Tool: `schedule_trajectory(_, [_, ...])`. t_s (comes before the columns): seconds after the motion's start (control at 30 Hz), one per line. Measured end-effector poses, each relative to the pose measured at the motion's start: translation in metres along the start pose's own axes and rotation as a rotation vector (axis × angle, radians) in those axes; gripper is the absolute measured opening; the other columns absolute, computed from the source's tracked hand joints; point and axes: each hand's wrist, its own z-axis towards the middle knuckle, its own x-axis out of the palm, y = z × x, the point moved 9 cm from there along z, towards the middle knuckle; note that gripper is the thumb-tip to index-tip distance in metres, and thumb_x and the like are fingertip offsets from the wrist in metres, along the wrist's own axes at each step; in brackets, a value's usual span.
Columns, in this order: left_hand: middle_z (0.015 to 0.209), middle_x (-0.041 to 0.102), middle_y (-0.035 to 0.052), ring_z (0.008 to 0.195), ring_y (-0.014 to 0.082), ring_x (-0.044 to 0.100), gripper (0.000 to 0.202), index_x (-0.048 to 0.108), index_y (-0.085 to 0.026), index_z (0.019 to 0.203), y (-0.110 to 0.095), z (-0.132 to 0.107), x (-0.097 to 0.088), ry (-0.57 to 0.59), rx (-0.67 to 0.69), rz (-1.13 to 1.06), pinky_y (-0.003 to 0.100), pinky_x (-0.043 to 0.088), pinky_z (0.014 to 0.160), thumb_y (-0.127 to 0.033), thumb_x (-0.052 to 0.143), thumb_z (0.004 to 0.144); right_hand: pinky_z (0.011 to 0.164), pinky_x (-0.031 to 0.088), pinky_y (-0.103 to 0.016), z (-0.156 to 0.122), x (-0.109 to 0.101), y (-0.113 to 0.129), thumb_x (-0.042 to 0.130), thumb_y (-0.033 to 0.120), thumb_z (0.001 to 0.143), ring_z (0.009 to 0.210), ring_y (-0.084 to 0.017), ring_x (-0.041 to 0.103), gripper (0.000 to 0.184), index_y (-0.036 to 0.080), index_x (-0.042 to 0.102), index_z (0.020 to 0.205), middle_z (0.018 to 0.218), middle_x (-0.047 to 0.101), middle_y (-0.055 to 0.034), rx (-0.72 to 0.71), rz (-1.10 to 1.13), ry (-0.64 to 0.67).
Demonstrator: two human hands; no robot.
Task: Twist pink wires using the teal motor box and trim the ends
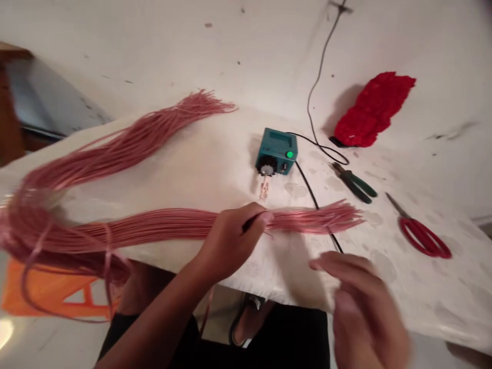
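Note:
My left hand (240, 236) is closed around a long bundle of pinkish-red wires (165, 225), near its right-hand end. The cut ends of the wires fan out to the right of that hand. At the table's left the bundle bends round and runs back toward the wall. My right hand (361, 302) is raised over the front edge, apart from the bundle, fingers extended and blurred. Behind the left hand stands a small teal machine (277, 151) with a lit green button, a black toothed knob and a copper-coloured strip sticking out in front.
Green-handled pliers (355, 184) and red-handled scissors (423, 233) lie at the right. A red fuzzy bundle (374, 110) leans on the wall. A black cable (307, 184) runs from the machine under the wires. An orange stool (49, 292) stands below the table's left side.

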Motion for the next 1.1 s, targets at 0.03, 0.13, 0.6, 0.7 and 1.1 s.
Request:
schedule_trajectory(0.03, [0.074, 0.068, -0.0022, 0.069, 0.0118, 0.060, 0.026, 0.068, -0.018, 0.086, 0.000, -0.005, -0.001, -0.009, -0.004, -0.027, 0.025, 0.043, 0.064, -0.028, 0.048, 0.100, 0.088, 0.056, -0.038, 0.010, 0.002, -0.008, 0.053, 0.024, 0.100, 0.108, -0.022, 0.061, 0.024, 0.025, 0.063, 0.122, 0.118, 0.063, -0.0081, 0.038, -0.017, -0.004])
schedule_trajectory(0.13, [0.081, 0.071, -0.0018, 0.071, 0.0123, 0.062, 0.022, 0.069, -0.019, 0.088, -0.002, -0.021, 0.000, -0.024, -0.009, -0.081, 0.024, 0.047, 0.064, -0.027, 0.051, 0.099, 0.090, 0.053, -0.037, 0.028, 0.020, -0.030, 0.052, 0.023, 0.099, 0.104, -0.020, 0.063, 0.024, 0.030, 0.063, 0.120, 0.109, 0.065, -0.0045, 0.146, 0.023, 0.071])
schedule_trajectory(0.6, [0.057, 0.059, -0.0069, 0.049, 0.0092, 0.052, 0.016, 0.067, -0.023, 0.080, -0.005, -0.051, 0.005, -0.054, -0.073, -0.103, 0.022, 0.041, 0.048, -0.021, 0.057, 0.092, 0.079, 0.056, -0.031, 0.045, 0.059, -0.029, 0.065, 0.022, 0.093, 0.090, -0.015, 0.067, 0.016, 0.028, 0.069, 0.108, 0.098, 0.071, -0.0006, 0.150, 0.185, 0.258])
schedule_trajectory(0.7, [0.056, 0.058, -0.0065, 0.050, 0.0090, 0.050, 0.019, 0.065, -0.022, 0.076, -0.006, -0.052, 0.005, -0.067, -0.104, -0.117, 0.022, 0.040, 0.048, -0.021, 0.057, 0.092, 0.071, 0.056, -0.031, 0.043, 0.056, -0.027, 0.066, 0.021, 0.092, 0.081, -0.014, 0.067, 0.013, 0.027, 0.072, 0.103, 0.090, 0.072, -0.0005, 0.100, 0.133, 0.214])
schedule_trajectory(1.1, [0.055, 0.052, -0.0053, 0.051, 0.0090, 0.047, 0.024, 0.063, -0.019, 0.070, -0.003, -0.055, 0.007, -0.088, -0.145, -0.067, 0.022, 0.039, 0.050, -0.023, 0.055, 0.092, 0.053, 0.048, -0.021, 0.036, 0.045, -0.028, 0.074, 0.019, 0.086, 0.062, -0.008, 0.061, 0.005, 0.022, 0.074, 0.083, 0.073, 0.069, 0.0028, 0.113, 0.059, 0.073])
